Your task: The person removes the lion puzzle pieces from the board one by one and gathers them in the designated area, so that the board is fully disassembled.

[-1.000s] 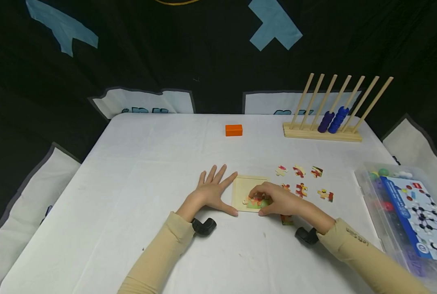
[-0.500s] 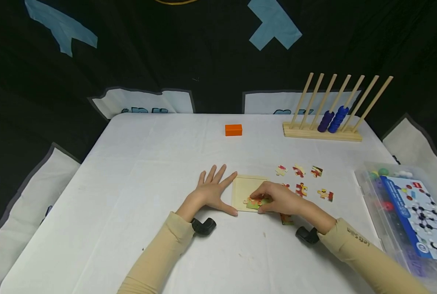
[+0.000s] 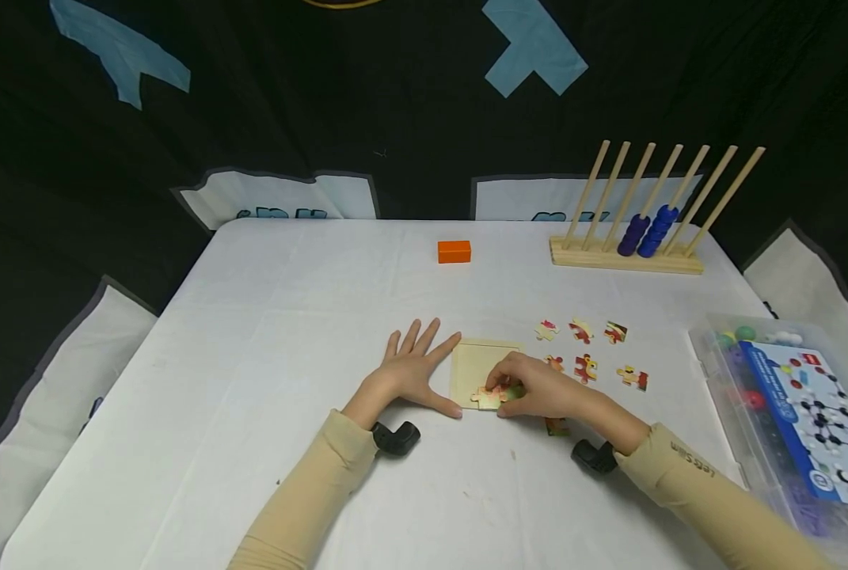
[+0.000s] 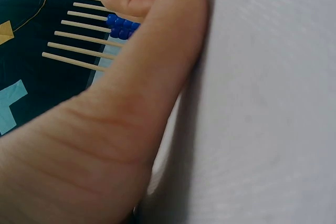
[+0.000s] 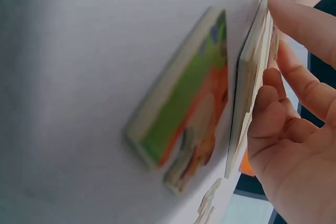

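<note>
A shallow light-wood puzzle tray (image 3: pixel 481 360) lies flat on the white table. My left hand (image 3: pixel 412 372), fingers spread, rests on the table with thumb and index finger at the tray's left edge. With thumb and fingertips, my right hand (image 3: pixel 543 385) pinches a jigsaw puzzle piece (image 3: pixel 488 397) at the tray's near side; the hand covers part of it and the tray's right side. Another puzzle piece (image 5: pixel 191 114), green and orange, lies on the table below the right hand in the right wrist view.
Several loose puzzle pieces (image 3: pixel 585 368) lie right of the tray. An orange block (image 3: pixel 454 252) sits farther back. A wooden peg stand (image 3: pixel 626 257) with blue beads stands at the back right. A clear plastic box (image 3: pixel 712 372) with a blue booklet (image 3: pixel 808 419) is at the right edge.
The puzzle piece in my right hand has shifted slightly, and its visible face now looks paler where green showed before. The right fingers moved a little; my left hand stayed in place.
</note>
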`<state>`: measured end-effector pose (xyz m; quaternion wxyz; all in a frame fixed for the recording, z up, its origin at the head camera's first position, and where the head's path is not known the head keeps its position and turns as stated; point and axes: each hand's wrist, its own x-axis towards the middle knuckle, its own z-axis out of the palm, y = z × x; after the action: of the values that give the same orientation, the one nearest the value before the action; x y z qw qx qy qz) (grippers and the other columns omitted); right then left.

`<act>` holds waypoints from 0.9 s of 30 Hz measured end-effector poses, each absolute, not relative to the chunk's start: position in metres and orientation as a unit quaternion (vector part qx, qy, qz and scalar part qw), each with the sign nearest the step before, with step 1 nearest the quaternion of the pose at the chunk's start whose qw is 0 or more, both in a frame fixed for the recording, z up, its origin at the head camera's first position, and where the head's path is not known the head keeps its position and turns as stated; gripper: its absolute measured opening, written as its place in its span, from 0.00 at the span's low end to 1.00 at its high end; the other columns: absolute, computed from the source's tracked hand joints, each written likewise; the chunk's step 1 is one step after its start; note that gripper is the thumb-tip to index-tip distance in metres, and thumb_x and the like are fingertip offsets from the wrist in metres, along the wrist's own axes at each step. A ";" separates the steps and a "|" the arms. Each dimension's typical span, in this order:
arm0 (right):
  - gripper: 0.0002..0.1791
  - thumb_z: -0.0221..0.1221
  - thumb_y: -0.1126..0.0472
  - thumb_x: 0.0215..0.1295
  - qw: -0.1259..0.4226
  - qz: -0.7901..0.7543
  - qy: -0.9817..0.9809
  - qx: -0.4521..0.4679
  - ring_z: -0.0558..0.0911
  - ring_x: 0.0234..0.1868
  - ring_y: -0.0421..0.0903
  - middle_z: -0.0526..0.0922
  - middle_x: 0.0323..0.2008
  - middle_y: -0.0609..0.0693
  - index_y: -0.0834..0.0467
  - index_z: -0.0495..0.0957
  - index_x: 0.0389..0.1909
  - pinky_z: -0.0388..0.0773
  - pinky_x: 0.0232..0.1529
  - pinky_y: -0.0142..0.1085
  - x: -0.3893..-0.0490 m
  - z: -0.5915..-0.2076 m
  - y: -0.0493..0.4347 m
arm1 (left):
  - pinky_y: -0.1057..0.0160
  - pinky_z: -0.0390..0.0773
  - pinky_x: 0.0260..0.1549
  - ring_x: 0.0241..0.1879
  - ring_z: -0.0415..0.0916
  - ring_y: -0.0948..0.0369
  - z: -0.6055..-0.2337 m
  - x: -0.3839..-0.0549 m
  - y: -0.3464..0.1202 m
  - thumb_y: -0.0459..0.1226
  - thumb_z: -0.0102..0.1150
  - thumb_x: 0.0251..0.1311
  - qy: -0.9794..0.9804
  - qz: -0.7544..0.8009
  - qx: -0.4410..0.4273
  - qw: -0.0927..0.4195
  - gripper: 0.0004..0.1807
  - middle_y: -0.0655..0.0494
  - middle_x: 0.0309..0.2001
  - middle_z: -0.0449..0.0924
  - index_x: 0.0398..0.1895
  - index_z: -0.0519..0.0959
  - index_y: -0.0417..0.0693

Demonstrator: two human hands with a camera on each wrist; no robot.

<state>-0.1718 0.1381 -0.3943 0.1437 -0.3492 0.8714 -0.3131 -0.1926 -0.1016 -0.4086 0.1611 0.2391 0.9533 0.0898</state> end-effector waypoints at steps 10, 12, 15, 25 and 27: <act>0.16 0.66 0.59 0.51 0.181 -0.377 0.853 -0.312 0.71 0.33 0.44 0.75 0.35 0.46 0.57 0.75 0.40 0.70 0.33 0.32 -0.167 -0.391 0.172 | 0.42 0.27 0.59 0.67 0.20 0.48 -0.409 -0.193 -0.102 0.74 0.57 0.27 0.953 0.085 0.242 0.161 0.65 0.52 0.70 0.24 0.71 0.37 0.67; 0.15 0.66 0.59 0.52 0.180 -0.383 0.855 -0.300 0.70 0.33 0.45 0.75 0.34 0.46 0.57 0.75 0.40 0.69 0.32 0.32 -0.164 -0.390 0.185 | 0.42 0.27 0.59 0.67 0.19 0.48 -0.409 -0.192 -0.103 0.74 0.57 0.27 0.953 0.088 0.242 0.163 0.66 0.52 0.70 0.24 0.71 0.37 0.67; 0.15 0.65 0.58 0.52 0.176 -0.384 0.863 -0.278 0.70 0.33 0.44 0.74 0.34 0.47 0.56 0.74 0.39 0.69 0.32 0.32 -0.159 -0.389 0.204 | 0.42 0.26 0.59 0.67 0.19 0.48 -0.408 -0.192 -0.104 0.74 0.57 0.26 0.953 0.088 0.240 0.164 0.66 0.52 0.70 0.24 0.71 0.37 0.67; 0.17 0.65 0.57 0.51 0.190 -0.357 0.882 -0.241 0.71 0.33 0.40 0.73 0.34 0.49 0.61 0.73 0.38 0.70 0.34 0.31 -0.138 -0.386 0.256 | 0.42 0.27 0.59 0.67 0.19 0.48 -0.407 -0.192 -0.103 0.74 0.57 0.27 0.953 0.089 0.241 0.163 0.66 0.51 0.71 0.24 0.71 0.38 0.66; 0.18 0.66 0.56 0.50 0.190 -0.345 0.889 -0.233 0.70 0.32 0.39 0.73 0.34 0.48 0.61 0.73 0.38 0.69 0.33 0.30 -0.135 -0.386 0.260 | 0.42 0.26 0.59 0.67 0.19 0.48 -0.407 -0.192 -0.103 0.74 0.57 0.27 0.952 0.091 0.242 0.165 0.66 0.51 0.70 0.24 0.71 0.38 0.66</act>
<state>-0.1348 0.2602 -0.3862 0.1903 -0.2329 0.8890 -0.3453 -0.1918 -0.1028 -0.4073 0.1655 0.2415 0.9518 0.0910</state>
